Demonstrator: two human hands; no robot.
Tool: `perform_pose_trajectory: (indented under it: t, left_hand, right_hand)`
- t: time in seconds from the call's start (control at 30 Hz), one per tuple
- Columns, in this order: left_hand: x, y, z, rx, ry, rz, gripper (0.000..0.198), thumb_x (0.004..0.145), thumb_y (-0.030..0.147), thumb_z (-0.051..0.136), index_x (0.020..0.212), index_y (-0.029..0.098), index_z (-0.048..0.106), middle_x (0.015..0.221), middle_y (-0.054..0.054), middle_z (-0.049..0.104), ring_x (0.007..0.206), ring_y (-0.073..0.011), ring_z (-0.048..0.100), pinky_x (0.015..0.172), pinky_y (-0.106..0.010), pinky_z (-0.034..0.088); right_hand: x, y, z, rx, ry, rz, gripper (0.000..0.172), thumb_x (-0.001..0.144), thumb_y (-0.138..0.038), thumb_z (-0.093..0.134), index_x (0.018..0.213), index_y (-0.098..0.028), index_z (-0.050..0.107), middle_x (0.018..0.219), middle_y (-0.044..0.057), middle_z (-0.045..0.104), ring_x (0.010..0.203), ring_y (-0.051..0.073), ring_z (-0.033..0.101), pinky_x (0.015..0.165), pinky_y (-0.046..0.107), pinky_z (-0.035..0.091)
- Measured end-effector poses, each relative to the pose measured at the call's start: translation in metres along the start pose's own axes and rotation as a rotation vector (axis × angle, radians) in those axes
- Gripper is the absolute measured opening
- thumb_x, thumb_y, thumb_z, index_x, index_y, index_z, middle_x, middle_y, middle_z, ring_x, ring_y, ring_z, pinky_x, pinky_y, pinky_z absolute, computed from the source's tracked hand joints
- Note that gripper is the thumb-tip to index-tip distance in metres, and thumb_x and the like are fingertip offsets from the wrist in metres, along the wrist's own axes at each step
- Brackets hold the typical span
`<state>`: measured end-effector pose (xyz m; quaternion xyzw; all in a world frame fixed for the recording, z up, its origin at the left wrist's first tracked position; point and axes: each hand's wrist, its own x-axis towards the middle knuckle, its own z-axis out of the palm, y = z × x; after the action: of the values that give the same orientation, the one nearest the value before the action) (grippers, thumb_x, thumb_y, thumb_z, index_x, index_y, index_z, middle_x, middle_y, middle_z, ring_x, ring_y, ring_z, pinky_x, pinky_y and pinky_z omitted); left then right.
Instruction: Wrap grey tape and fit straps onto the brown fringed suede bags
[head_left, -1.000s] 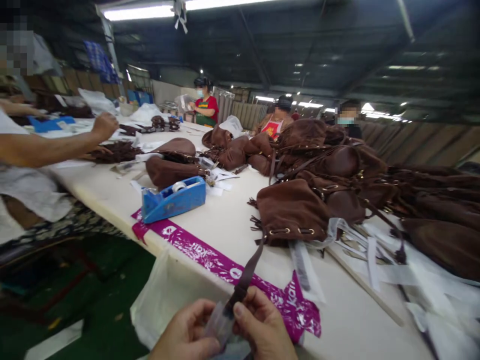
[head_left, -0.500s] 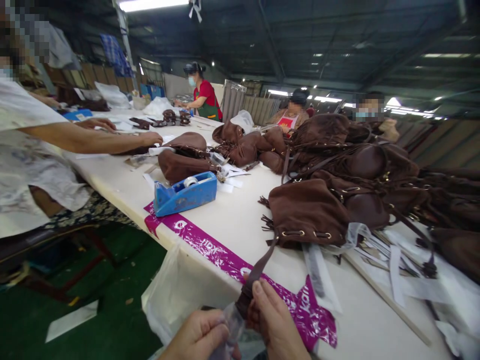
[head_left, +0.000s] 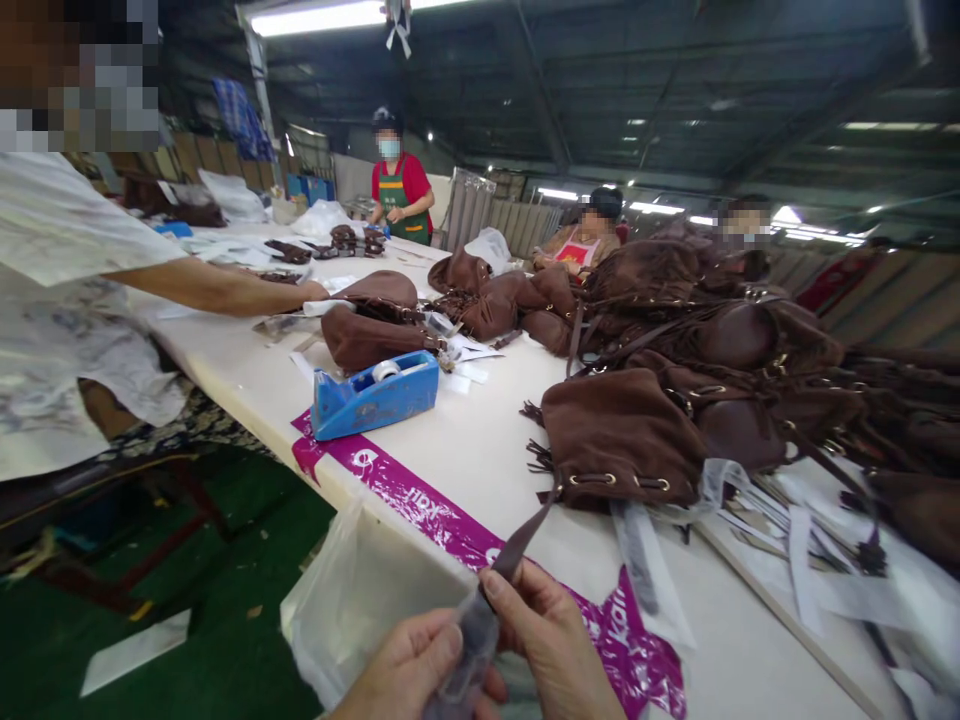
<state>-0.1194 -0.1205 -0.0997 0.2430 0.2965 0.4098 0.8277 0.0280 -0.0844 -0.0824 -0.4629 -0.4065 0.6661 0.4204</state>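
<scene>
Our left hand (head_left: 409, 665) is closed on a crumpled clear plastic sleeve (head_left: 466, 655), thumb pressing it to the fingers. Our right hand (head_left: 551, 650) pinches the end of a dark-brown flat strap (head_left: 525, 530) where it enters that sleeve. The strap rises to a brown suede drawstring bag (head_left: 622, 435) lying on the long white table (head_left: 480, 440).

We judge the strap light and limp, best held flat near its tip. The film looks thin and slippery.

In front of the bag a magenta printed strip (head_left: 420, 495) runs along the table edge. To its left sits a blue plastic tape dispenser (head_left: 375, 395), and farther left a co-worker's arm (head_left: 217, 285) reaches in. Behind and right of the bag more brown bags are heaped (head_left: 735, 330).
</scene>
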Motion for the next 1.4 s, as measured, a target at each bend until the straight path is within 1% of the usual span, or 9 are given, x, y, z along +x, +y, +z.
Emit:
perform_pose_trajectory:
  t: [0.17,0.3,0.47,0.63,0.83,1.0,1.13,1.23,1.4]
  left_hand:
    - [0.012,0.001,0.009,-0.069,-0.027,0.003,0.046,0.072,0.051,0.076,0.094,0.011,0.067,0.079,-0.009,0.069,0.063,-0.0147,0.066,0.058,-0.021,0.045]
    - [0.021,0.011,0.015,-0.092,-0.029,0.002,0.042,0.072,0.047,0.078,0.092,0.011,0.066,0.080,-0.009,0.069,0.064,-0.0144,0.064,0.060,-0.022,0.046]
    - [0.031,0.018,0.025,-0.072,0.003,-0.004,0.043,0.070,0.046,0.079,0.091,0.012,0.062,0.066,-0.006,0.065,0.056,-0.0128,0.060,0.056,-0.023,0.045]
    - [0.030,0.019,0.033,-0.116,0.060,0.030,0.043,0.066,0.043,0.082,0.082,0.018,0.050,0.077,-0.006,0.068,0.063,-0.0158,0.063,0.057,-0.024,0.044]
    - [0.032,0.016,0.040,-0.136,0.042,0.014,0.043,0.067,0.039,0.082,0.075,0.018,0.046,0.064,-0.002,0.063,0.059,-0.0140,0.059,0.057,-0.024,0.040]
    - [0.036,0.011,0.042,-0.103,0.005,0.028,0.045,0.066,0.041,0.082,0.073,0.019,0.044,0.063,0.002,0.058,0.053,-0.0129,0.056,0.055,-0.024,0.039]
    - [0.039,0.019,0.043,0.017,0.082,-0.043,0.047,0.061,0.046,0.082,0.076,0.018,0.048,0.065,0.003,0.055,0.057,-0.0120,0.053,0.055,-0.024,0.040]
    - [0.049,0.032,0.046,0.206,0.135,-0.072,0.042,0.064,0.048,0.077,0.080,0.017,0.053,0.065,0.004,0.054,0.056,-0.0097,0.050,0.054,-0.021,0.036]
    - [0.074,0.049,0.054,0.427,0.170,-0.073,0.022,0.060,0.028,0.069,0.063,0.017,0.050,0.051,0.007,0.042,0.046,-0.0069,0.038,0.047,-0.019,0.027]
  right_hand:
    - [-0.001,-0.007,-0.005,-0.041,0.035,-0.020,0.044,0.069,-0.057,0.073,0.063,-0.017,0.055,0.050,-0.006,0.049,0.042,0.007,0.039,0.045,0.020,0.034]
    - [-0.001,-0.010,-0.007,-0.090,-0.012,-0.017,0.051,0.071,-0.066,0.065,0.062,-0.018,0.056,0.045,-0.006,0.043,0.042,0.008,0.040,0.043,0.020,0.031]
    - [-0.001,-0.011,-0.012,-0.183,0.059,-0.137,0.047,0.071,-0.063,0.069,0.063,-0.017,0.060,0.050,-0.005,0.047,0.047,0.009,0.042,0.047,0.021,0.034]
    - [-0.009,-0.010,-0.023,-0.228,0.163,-0.235,0.040,0.075,-0.060,0.065,0.074,-0.020,0.065,0.065,0.001,0.063,0.060,0.016,0.056,0.059,0.026,0.045]
    - [-0.017,-0.013,-0.038,-0.469,0.093,-0.407,0.026,0.080,-0.046,0.065,0.068,-0.023,0.071,0.083,0.007,0.070,0.081,0.024,0.064,0.072,0.029,0.049]
    - [-0.021,-0.021,-0.046,-0.587,-0.035,-0.364,0.023,0.086,-0.034,0.058,0.070,-0.022,0.068,0.090,0.007,0.068,0.067,0.019,0.065,0.059,0.026,0.050]
    - [-0.024,-0.025,-0.051,-0.807,-0.067,-0.527,0.017,0.086,-0.023,0.056,0.071,-0.024,0.063,0.080,0.003,0.066,0.072,0.018,0.063,0.067,0.025,0.049]
    - [-0.022,-0.025,-0.053,-0.929,-0.052,-0.630,0.016,0.088,-0.020,0.052,0.077,-0.025,0.061,0.083,0.003,0.066,0.077,0.018,0.062,0.069,0.024,0.048]
    - [-0.014,-0.021,-0.059,-1.040,0.114,-0.685,0.019,0.092,-0.023,0.047,0.077,-0.025,0.059,0.085,0.003,0.063,0.075,0.017,0.061,0.065,0.024,0.046]
